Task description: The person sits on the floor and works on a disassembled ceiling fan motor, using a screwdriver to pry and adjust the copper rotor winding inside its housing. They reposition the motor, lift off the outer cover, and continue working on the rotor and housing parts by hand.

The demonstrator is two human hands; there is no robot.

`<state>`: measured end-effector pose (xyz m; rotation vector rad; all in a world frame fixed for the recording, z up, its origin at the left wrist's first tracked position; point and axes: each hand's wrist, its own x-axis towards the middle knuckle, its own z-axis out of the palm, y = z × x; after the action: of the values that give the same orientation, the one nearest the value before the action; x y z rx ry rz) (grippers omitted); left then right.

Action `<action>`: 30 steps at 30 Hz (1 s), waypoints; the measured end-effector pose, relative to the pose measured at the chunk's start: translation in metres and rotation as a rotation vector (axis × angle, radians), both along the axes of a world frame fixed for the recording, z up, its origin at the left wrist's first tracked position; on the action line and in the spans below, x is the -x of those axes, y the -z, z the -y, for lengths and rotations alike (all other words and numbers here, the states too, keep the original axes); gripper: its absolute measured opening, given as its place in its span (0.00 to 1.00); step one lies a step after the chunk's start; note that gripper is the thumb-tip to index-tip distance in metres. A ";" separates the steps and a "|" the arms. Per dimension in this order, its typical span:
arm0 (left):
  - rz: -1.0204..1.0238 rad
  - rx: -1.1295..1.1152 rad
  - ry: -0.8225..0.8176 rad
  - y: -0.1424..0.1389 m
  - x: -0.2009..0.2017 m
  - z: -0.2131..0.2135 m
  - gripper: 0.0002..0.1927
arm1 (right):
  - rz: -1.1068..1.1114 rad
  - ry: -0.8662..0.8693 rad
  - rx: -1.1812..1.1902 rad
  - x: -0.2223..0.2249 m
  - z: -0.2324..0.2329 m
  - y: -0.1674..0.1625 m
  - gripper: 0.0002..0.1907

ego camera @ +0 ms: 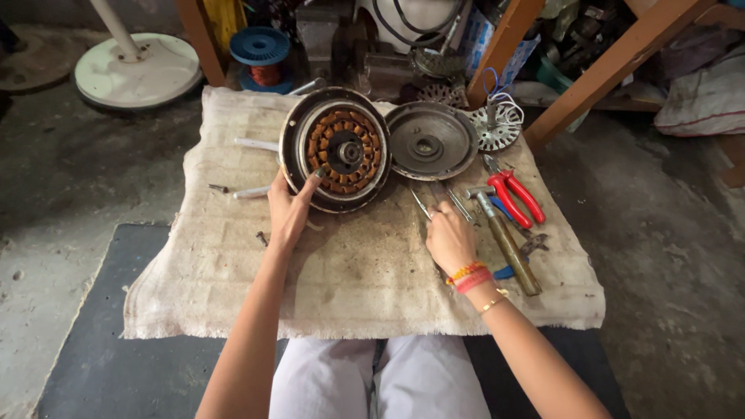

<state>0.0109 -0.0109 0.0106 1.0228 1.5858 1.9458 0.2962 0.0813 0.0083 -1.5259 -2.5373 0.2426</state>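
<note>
Left hand [289,209]: fingers [304,185] spread, resting on rim of motor stator [335,149] at cloth's [349,271] far edge. Right hand [448,237]: fingers curled on thin metal tool [420,203], grip unclear. Hammer [504,240], red pliers [512,194] just right. Blue wire spool [261,54] beyond.

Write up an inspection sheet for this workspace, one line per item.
Surface: a stained beige cloth spread on a dark mat over a concrete floor.
Job's things: an open motor housing with copper windings, propped on edge; beside it a grey round cover.
Clutter: a hammer, red-handled pliers, white rods, a loose screw.
Grips: left hand touches the housing rim; right hand rests on thin metal tools, grip unclear.
Cables: white wire leads at a small stator; a blue spool of copper wire.
Surroundings: a white fan base, wooden legs, piled parts.
</note>
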 end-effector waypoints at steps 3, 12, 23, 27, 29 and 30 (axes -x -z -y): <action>-0.081 0.039 -0.048 0.000 0.000 0.000 0.20 | 0.184 -0.250 -0.429 0.017 0.002 0.002 0.09; -0.031 -0.018 0.004 0.001 -0.001 -0.002 0.20 | 0.711 -0.306 -0.440 0.008 0.051 -0.027 0.07; -0.034 0.008 -0.024 -0.001 -0.002 -0.001 0.21 | -0.303 -0.174 -0.244 0.055 0.031 -0.037 0.18; -0.057 0.027 -0.038 -0.001 -0.003 -0.001 0.21 | -0.295 -0.102 -0.288 0.060 0.035 -0.028 0.18; -0.061 0.009 -0.026 -0.001 -0.004 0.000 0.21 | -0.343 -0.114 -0.333 0.059 0.036 -0.024 0.19; -0.063 -0.001 -0.029 -0.001 -0.004 0.000 0.21 | -0.368 -0.128 -0.356 0.059 0.036 -0.023 0.19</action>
<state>0.0144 -0.0111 0.0118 1.0770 1.6423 1.9507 0.2367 0.0457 0.0311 -1.0774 -2.2395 0.0714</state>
